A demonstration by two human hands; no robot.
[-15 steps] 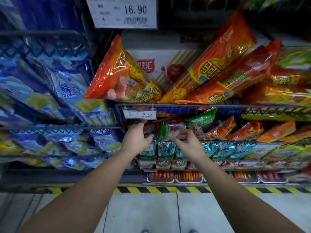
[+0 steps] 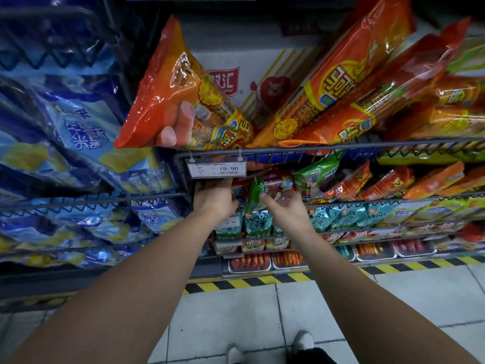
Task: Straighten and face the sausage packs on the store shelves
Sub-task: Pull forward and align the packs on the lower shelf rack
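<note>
Sausage pack in green (image 2: 256, 191) stood nearly upright on the middle wire shelf (image 2: 341, 202), pinched by the right hand (image 2: 284, 207). The left hand (image 2: 214, 199) reached beside it, fingers hidden behind a price tag (image 2: 217, 170), grip unclear. Above, long orange packs (image 2: 341, 74) slanted up-right.

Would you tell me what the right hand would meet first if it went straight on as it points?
Most likely the green sausage pack, right in front of the right hand; whether they already touch is unclear.
</note>
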